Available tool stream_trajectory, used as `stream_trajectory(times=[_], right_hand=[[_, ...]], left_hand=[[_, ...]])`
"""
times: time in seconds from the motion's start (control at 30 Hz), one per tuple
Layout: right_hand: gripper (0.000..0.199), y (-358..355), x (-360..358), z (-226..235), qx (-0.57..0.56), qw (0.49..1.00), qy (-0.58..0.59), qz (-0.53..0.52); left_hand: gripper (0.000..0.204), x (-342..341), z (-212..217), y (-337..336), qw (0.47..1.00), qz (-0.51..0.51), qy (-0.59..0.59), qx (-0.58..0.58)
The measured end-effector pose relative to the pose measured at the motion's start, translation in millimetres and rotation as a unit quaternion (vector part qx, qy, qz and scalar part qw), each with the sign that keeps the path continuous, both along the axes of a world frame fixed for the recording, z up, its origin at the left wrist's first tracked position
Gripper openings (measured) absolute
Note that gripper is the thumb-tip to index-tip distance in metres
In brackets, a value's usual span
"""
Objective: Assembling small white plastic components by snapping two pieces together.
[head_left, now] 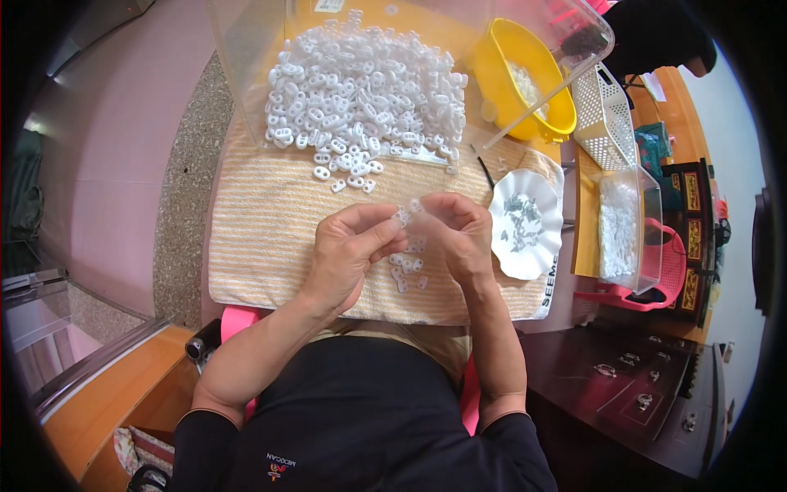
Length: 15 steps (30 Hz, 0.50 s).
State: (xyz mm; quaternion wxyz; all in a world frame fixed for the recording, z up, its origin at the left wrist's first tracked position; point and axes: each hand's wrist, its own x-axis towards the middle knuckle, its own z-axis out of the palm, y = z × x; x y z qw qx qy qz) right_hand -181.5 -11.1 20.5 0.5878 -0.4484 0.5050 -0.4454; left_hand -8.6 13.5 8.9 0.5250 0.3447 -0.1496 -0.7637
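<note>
Striped towel [262,246] spans mid-frame, where my left hand's [348,250] fingers pinch a small white piece [402,216] (my right hand [461,235] blurs beside it; I cannot tell its grip).

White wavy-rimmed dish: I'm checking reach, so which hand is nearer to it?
Right. The right hand is just left of the white wavy-rimmed dish; the left hand is farther left, beyond the right hand.

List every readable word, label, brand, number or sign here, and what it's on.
Locations only; I don't copy wording.
Striped towel: dark capital letters along its right edge, legible.
Dark shirt: light lettering beside a small coloured emblem, legible.
White label at the picture's top edge: too small to read.
</note>
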Motion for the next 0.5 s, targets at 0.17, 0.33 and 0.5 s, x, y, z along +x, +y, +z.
stream_trajectory(times=[0.17, 0.33, 0.5], right_hand=[[0.016, 2.8, 3.8, 3.6, 0.0, 1.0, -0.012, 0.028], [0.015, 5.8, 7.6, 10.6, 0.021, 0.999, -0.03, 0.037], [0.017, 6.5, 4.1, 7.2, 0.027, 0.997, -0.047, 0.047]], left_hand=[[0.016, 0.7, 1.5, -0.4, 1.0, -0.005, -0.009, -0.009], [0.017, 0.6, -0.5, -0.4, 1.0, -0.008, -0.008, -0.013], [0.017, -0.4, -0.3, -0.1, 1.0, -0.007, 0.001, -0.015]])
